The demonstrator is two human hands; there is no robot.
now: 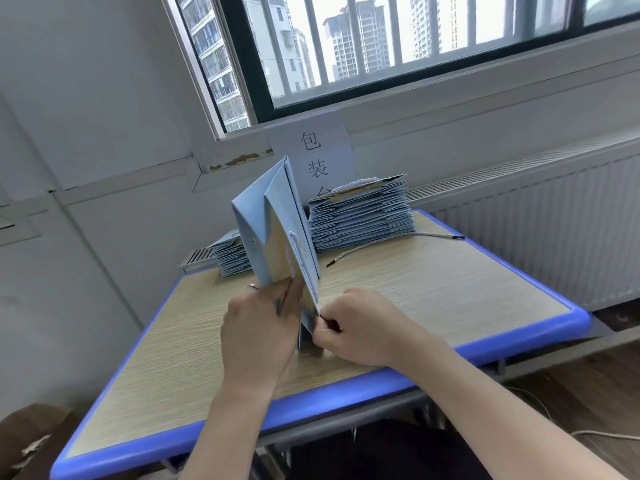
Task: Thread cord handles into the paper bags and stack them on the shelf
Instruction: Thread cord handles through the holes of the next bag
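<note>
A light-blue paper bag with a yellow pattern stands tilted above the desk, its open top toward me. A cord loop shows on its face. My left hand grips the bag's near rim from the left. At the same rim my right hand pinches the edge, fingers curled; the cord end there is hidden. A loose cord with black tips lies on the desk to the right.
A tall stack of flat blue bags sits at the back of the wooden desk with its blue edge. A lower stack lies back left. Behind are a paper sign, a radiator and a barred window. A cardboard box sits low left.
</note>
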